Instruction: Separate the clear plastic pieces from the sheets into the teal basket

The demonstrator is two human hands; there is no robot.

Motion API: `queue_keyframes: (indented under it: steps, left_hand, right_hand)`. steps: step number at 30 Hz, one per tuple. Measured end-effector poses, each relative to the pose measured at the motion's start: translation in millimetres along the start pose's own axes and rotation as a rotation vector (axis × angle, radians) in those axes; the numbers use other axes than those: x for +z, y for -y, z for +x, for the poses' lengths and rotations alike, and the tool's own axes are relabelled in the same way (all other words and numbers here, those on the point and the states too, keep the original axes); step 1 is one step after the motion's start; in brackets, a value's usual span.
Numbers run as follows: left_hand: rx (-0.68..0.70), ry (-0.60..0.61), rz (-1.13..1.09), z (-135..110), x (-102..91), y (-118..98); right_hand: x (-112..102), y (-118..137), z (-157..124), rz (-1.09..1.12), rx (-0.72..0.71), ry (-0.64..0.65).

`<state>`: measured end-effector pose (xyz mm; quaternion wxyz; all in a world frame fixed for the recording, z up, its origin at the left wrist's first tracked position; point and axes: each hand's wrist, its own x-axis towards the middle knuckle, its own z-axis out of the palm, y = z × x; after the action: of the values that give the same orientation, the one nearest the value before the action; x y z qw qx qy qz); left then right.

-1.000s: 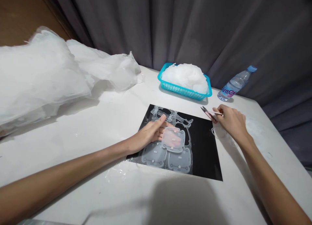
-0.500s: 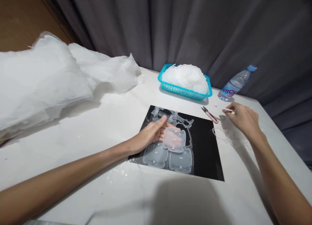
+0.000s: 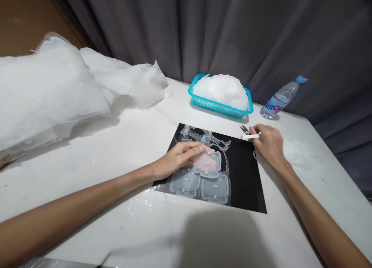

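Head view: the translucent piece (image 3: 207,163) is looking flimsy and only lightly pinched, so it could be slipping free or dragging the joined pieces (image 3: 200,184) beneath it across the black mat (image 3: 247,175). The thin white stick (image 3: 250,136) is sitting right beside the snips (image 3: 243,129) and could be knocking them.

The left hand (image 3: 180,157) is lying low over the mat, its fingers (image 3: 197,148) tucked under the piece with the thumb on top. The right hand (image 3: 269,144) is resting on the worktop (image 3: 130,144) at the mat's far corner, its fingers closed around the stick.
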<state>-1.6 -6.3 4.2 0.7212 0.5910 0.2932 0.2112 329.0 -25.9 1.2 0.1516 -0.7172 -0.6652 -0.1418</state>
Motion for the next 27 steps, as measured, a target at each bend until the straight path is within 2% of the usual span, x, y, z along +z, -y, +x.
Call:
queue_keyframes:
  steps: [4,10,15,19,21,23,25,27]
  left_hand:
    - [-0.051,0.085,-0.255,2,-0.3,0]
    - [-0.044,0.084,-0.311,2,-0.4,1]
    - [-0.035,0.06,-0.125,-2,0.5,-2]
    - [0.041,0.009,0.004,1,-6.0,-7]
    - [0.097,-0.029,0.087,10,-15.2,-12]
    - [0.165,-0.122,0.193,26,-28.7,-22]
    - [0.247,-0.27,0.293,50,-45.0,-37]
    - [0.301,-0.349,0.342,80,-62.1,-60]
  right_hand:
    - [14,10,-7,0.043,-0.022,-0.051]
    - [19,24,-13,0.15,-0.153,-0.017]
    - [24,25,-14,0.16,-0.158,-0.045]
    - [32,25,-13,0.209,-0.176,-0.074]
    - [35,26,-12,0.226,-0.186,-0.093]
    - [37,27,-11,0.233,-0.193,-0.113]
    - [39,28,-10,0.241,-0.194,-0.13]
    - [39,29,-10,0.249,-0.192,-0.146]
